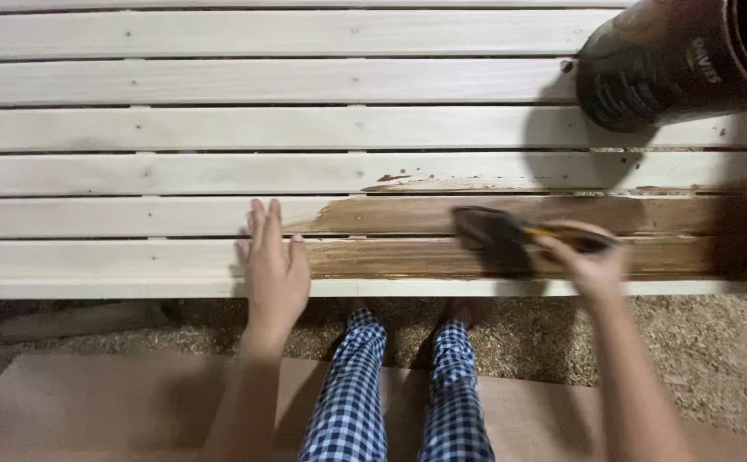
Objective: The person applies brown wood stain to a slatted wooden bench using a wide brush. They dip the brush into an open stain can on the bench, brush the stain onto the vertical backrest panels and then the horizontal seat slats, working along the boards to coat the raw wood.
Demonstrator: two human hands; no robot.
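Nearest: two legs (399,385) in blue-and-white checked trousers, standing on a brown sheet (91,402). Sawdust (690,342) covers the ground between the sheet and the work.

Left hand (272,265): flat, palm down, fingers extended and together, resting on the two nearest slats at the front edge. Open, grasping nothing. It sits just left of where the stain begins.

Right hand (591,261): clenched around the handle of a brush (501,233), yellow band visible on the handle. Hand and brush are motion-blurred. Dark bristles point left and lie on the stained area of the two nearest slats, right of centre.

Work: slatted frame (134,171) of pale bare wood, slats running left to right with narrow gaps. Brown stain (407,218) covers the right part of the two nearest slats; its left edge on the second slat tapers to a point near the left fingertips. The third slat shows only thin brown streaks and spots along its near edge. The slats beyond it are unstained.

Farthest: dark can (673,60) at top right, tilted, standing on the far slats, casting a shadow toward the stained zone. Its contents are not visible.
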